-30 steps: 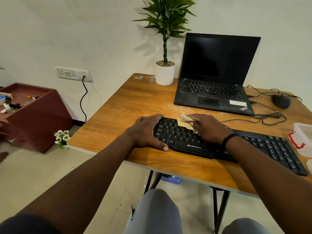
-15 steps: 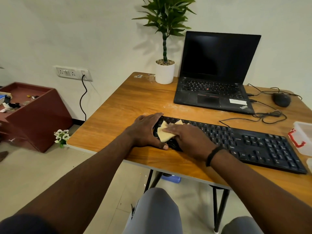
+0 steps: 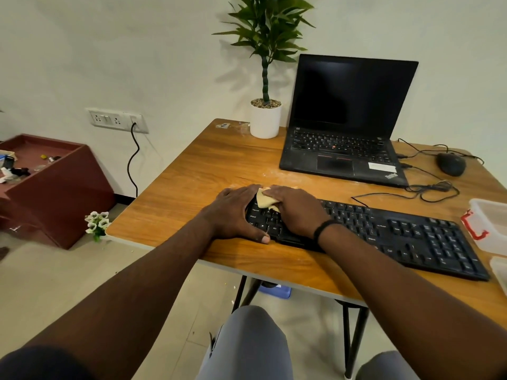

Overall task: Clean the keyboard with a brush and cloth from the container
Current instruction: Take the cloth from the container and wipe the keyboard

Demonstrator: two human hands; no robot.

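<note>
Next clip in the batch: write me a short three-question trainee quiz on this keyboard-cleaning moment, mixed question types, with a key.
1. True or false: the right hand presses the cloth onto the laptop.
2. What does the left hand do?
A. lifts the mouse
B. grips the left end of the keyboard
C. reaches into the container
3. Fill in: the potted plant stands at the table's far edge, just to the ____ of the laptop.

Key
1. False: the cloth is on the keyboard's left end.
2. B
3. left
</note>
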